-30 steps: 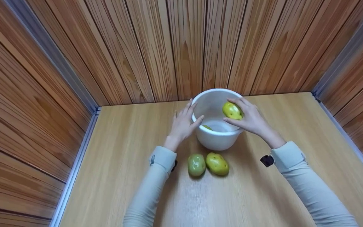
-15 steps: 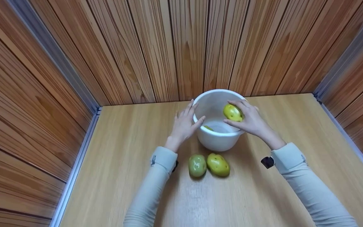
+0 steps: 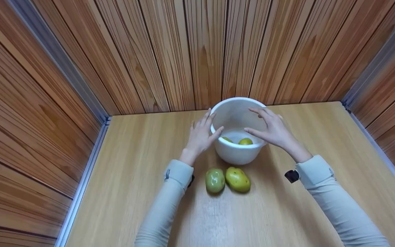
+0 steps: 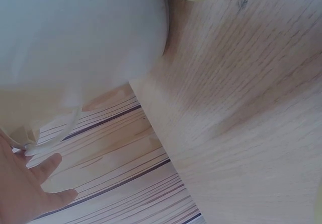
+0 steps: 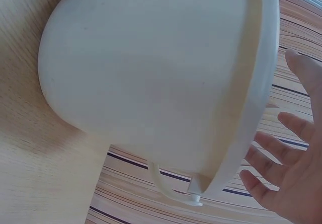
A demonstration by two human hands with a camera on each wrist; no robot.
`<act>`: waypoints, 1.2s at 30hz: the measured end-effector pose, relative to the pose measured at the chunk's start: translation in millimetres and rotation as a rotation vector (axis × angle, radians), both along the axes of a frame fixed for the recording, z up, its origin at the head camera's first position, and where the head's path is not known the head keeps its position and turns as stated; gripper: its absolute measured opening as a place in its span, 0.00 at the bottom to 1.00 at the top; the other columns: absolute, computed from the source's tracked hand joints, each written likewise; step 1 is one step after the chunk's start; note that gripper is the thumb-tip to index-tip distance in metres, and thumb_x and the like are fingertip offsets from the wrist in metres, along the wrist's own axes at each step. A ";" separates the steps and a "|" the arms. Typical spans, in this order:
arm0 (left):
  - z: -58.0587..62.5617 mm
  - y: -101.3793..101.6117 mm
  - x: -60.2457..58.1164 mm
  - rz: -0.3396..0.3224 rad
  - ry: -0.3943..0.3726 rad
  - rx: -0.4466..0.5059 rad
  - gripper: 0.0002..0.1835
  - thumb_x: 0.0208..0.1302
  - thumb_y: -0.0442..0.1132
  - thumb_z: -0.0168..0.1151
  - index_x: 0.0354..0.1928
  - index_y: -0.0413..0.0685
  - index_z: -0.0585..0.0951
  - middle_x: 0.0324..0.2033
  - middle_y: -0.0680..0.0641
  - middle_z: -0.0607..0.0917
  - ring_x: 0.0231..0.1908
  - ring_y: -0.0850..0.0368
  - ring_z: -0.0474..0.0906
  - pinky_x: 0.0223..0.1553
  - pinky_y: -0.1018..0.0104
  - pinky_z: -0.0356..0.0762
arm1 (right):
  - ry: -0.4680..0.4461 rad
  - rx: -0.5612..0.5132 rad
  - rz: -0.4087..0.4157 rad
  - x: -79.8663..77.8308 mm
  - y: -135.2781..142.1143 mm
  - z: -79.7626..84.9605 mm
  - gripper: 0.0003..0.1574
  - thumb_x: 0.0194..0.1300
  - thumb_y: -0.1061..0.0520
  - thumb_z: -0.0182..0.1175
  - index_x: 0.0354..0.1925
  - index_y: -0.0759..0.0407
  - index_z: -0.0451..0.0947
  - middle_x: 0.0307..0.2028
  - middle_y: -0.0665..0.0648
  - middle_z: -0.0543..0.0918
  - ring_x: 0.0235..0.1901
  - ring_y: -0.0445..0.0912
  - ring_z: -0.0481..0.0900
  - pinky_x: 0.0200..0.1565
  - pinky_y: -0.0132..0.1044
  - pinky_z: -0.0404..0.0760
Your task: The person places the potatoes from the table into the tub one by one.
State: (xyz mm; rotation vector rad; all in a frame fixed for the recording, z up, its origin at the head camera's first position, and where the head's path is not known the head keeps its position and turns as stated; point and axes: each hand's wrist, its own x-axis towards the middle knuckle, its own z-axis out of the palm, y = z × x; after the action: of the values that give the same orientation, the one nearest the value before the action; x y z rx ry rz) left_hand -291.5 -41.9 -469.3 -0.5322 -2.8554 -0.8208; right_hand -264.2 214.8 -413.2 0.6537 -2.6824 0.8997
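Observation:
A white bucket (image 3: pixel 238 153) stands upright near the back wall. Inside on its bottom show a yellow potato (image 3: pixel 245 141) and part of another yellow-green piece (image 3: pixel 227 139), mostly hidden by the rim. My left hand (image 3: pixel 199 137) is at the bucket's left rim with fingers spread, holding nothing. Over the right rim, my right hand (image 3: pixel 274 128) has its thumb and fingers apart, with nothing between them. On the table before the bucket lie a glossy green oval piece (image 3: pixel 215 180) and a yellow-green potato (image 3: pixel 238 179) with dark spots, side by side.
The light wooden table (image 3: pixel 132 178) is bounded by a wood-panelled back wall (image 3: pixel 177 58) and side walls with metal edge strips. A thin white handle (image 5: pixel 166 186) hangs at the bucket's side in the right wrist view.
My right hand has let go of the yellow potato, which has dropped to the bucket's bottom. My left hand stays at the rim, and both pieces on the table lie where they were.

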 end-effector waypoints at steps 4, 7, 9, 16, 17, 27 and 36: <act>0.4 -0.4 1.2 0.004 -0.013 -0.001 0.40 0.62 0.72 0.33 0.72 0.63 0.50 0.73 0.57 0.44 0.70 0.50 0.49 0.67 0.42 0.35 | -0.004 0.002 -0.005 1.3 0.5 0.6 0.42 0.54 0.36 0.63 0.63 0.49 0.66 0.61 0.57 0.70 0.50 0.54 0.74 0.47 0.51 0.62; 0.5 -0.5 1.9 -0.002 -0.017 0.008 0.40 0.61 0.72 0.32 0.72 0.63 0.50 0.73 0.57 0.44 0.70 0.49 0.49 0.68 0.43 0.34 | -0.004 0.008 -0.007 2.2 1.1 -0.6 0.42 0.54 0.37 0.63 0.63 0.50 0.66 0.60 0.57 0.71 0.49 0.53 0.74 0.47 0.51 0.63; 0.3 -0.5 2.0 -0.010 -0.012 0.022 0.40 0.62 0.72 0.33 0.72 0.62 0.51 0.73 0.56 0.45 0.70 0.48 0.50 0.67 0.42 0.35 | 0.003 0.007 -0.005 2.3 1.5 -1.2 0.41 0.54 0.37 0.64 0.63 0.51 0.67 0.58 0.57 0.72 0.49 0.54 0.74 0.47 0.51 0.63; -0.2 -0.7 1.4 -0.021 -0.005 0.057 0.38 0.64 0.68 0.38 0.71 0.60 0.53 0.73 0.54 0.47 0.69 0.47 0.51 0.66 0.40 0.37 | 0.029 -0.002 0.008 2.9 1.7 0.0 0.40 0.55 0.38 0.63 0.62 0.52 0.68 0.59 0.57 0.73 0.50 0.55 0.74 0.48 0.51 0.63; -0.2 -0.7 1.4 -0.022 -0.005 0.061 0.38 0.64 0.67 0.39 0.71 0.60 0.53 0.73 0.53 0.47 0.69 0.47 0.51 0.66 0.40 0.38 | 0.031 -0.002 0.010 3.1 1.8 0.4 0.40 0.55 0.38 0.63 0.62 0.52 0.68 0.59 0.57 0.73 0.50 0.55 0.74 0.48 0.51 0.63; -0.8 -0.6 1.3 -0.018 -0.022 0.066 0.38 0.63 0.69 0.37 0.72 0.62 0.52 0.73 0.55 0.45 0.69 0.47 0.51 0.66 0.38 0.39 | 0.026 0.007 0.006 6.9 3.5 2.2 0.40 0.55 0.37 0.63 0.63 0.48 0.67 0.60 0.56 0.72 0.50 0.55 0.75 0.51 0.55 0.64; -1.8 0.7 1.5 -0.014 -0.015 0.058 0.39 0.62 0.70 0.36 0.72 0.63 0.52 0.73 0.57 0.44 0.70 0.48 0.50 0.66 0.40 0.36 | 0.039 0.036 -0.012 10.4 5.1 0.9 0.41 0.55 0.36 0.62 0.63 0.49 0.67 0.61 0.58 0.72 0.60 0.56 0.68 0.55 0.61 0.63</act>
State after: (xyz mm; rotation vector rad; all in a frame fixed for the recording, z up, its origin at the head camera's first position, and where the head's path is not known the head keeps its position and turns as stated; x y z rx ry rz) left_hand -290.0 -41.3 -471.0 -0.5423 -2.8351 -0.9109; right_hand -253.8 219.9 -412.3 0.6552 -2.6709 0.8295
